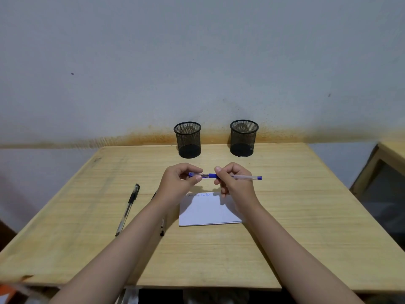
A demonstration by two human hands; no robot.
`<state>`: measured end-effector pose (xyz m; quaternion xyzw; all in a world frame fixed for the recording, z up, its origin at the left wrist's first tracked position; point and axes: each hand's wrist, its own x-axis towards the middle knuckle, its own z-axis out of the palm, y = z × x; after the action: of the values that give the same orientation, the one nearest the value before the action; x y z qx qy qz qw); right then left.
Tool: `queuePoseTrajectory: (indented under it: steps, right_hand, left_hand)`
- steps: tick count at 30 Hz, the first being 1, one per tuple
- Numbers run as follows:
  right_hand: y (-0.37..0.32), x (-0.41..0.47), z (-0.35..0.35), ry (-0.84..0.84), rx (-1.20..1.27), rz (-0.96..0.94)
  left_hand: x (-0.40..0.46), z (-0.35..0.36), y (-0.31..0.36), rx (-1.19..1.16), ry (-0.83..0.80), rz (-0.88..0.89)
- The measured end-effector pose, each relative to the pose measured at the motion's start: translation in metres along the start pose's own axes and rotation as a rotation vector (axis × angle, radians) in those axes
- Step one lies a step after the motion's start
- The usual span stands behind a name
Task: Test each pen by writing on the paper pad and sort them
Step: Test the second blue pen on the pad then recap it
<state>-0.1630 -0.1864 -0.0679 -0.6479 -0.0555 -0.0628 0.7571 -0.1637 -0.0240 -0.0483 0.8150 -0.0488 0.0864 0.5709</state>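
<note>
Both hands are up over the paper pad (208, 210), left hand (178, 183) pinching what looks like the blue pen's cap (194, 175) (hard to tell), right hand (235, 183) gripping the blue pen (247, 177).

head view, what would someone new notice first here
First, the two hands meeting above the middle of the wooden table: the left hand pinches the cap end of a blue pen while the right hand holds its barrel. Just below them lies a white paper pad with blue scribbles along its top edge. At the back, by the wall, two black mesh cups stand side by side.
</note>
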Motion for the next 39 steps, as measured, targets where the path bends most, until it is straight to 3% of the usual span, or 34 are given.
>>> queuePoseTrajectory:
  steps: [15, 26, 31, 36, 39]
  right_hand:
    - [0.000, -0.007, 0.004, -0.195, 0.129, 0.052]
    - [-0.013, -0.009, 0.011, -0.224, 0.012, -0.088]
    - [-0.019, -0.008, -0.005, -0.319, -0.047, -0.018]
    - [-0.031, 0.000, -0.025, -0.554, -0.124, 0.091]
    - [-0.032, 0.000, -0.025, -0.520, -0.202, 0.151]
  left_hand:
    - [-0.009, -0.013, 0.001, -0.091, -0.112, -0.024]
    - [-0.009, -0.025, 0.005, -0.203, -0.140, 0.050]
    - [-0.004, -0.027, 0.009, -0.118, -0.222, 0.080]
    - [0.000, -0.032, 0.008, -0.110, -0.260, 0.061]
    - [-0.001, -0.029, 0.005, -0.090, -0.260, 0.038]
